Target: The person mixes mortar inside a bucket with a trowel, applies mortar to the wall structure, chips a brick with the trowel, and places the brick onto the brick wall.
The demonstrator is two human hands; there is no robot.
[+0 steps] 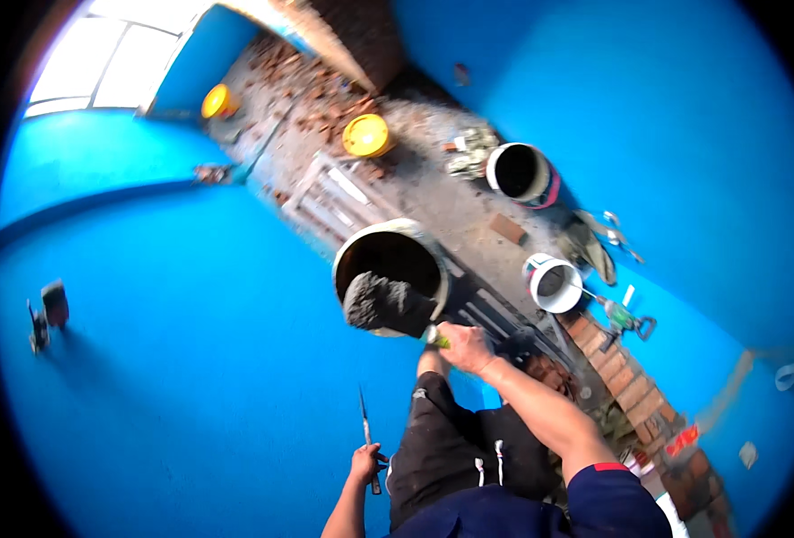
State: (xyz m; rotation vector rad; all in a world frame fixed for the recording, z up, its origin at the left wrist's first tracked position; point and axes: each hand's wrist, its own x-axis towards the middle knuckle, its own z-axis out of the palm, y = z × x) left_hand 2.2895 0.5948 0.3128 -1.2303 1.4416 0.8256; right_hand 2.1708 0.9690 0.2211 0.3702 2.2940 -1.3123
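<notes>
My right hand is closed round the green-yellow handle of a trowel. A thick lump of wet grey mortar lies on its blade and hides part of it. The loaded blade is over the near side of a large pale-rimmed bucket, whose inside is dark. Lower down at the left, my left hand grips a slim tool with a long narrow blade, pointing away from me. It is seen nearly edge-on, so its exact kind does not show.
Yellow buckets stand near broken brick rubble. To the right are a dark-mouthed bucket, a smaller white bucket and a green power mixer. Bricks line the right wall. Blue walls close in both sides; wooden pallets lie underfoot.
</notes>
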